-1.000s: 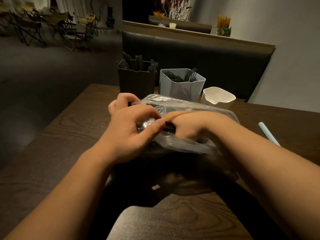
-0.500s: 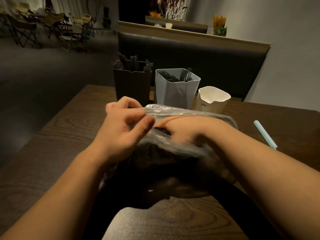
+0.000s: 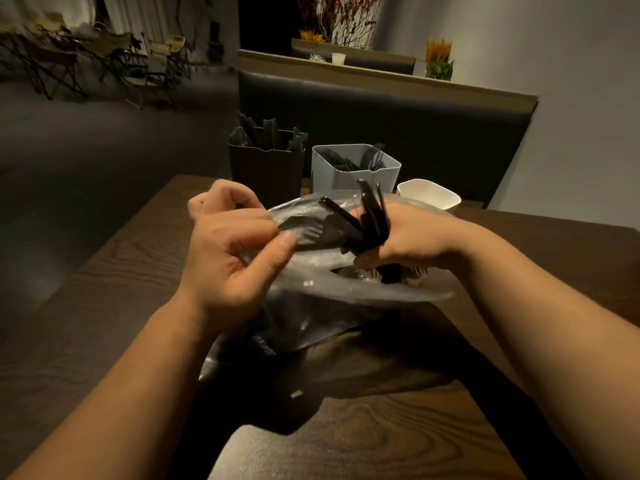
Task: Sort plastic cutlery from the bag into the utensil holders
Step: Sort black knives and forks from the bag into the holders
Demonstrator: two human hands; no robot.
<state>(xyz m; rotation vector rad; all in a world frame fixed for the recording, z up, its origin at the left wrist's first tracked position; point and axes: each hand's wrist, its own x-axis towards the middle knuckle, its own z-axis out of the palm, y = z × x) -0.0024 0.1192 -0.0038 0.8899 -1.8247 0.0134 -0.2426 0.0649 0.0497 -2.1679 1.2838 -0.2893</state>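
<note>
Right hand (image 3: 415, 237) grips black plastic cutlery (image 3: 371, 216) just above the clear bag (image 3: 346, 294), whose rim the left hand (image 3: 228, 251) pinches.

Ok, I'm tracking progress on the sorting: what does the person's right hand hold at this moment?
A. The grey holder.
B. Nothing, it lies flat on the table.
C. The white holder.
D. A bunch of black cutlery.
D: the right hand grips a bunch of black cutlery, handles sticking up above the clear bag, whose edge the left hand pinches.
</note>
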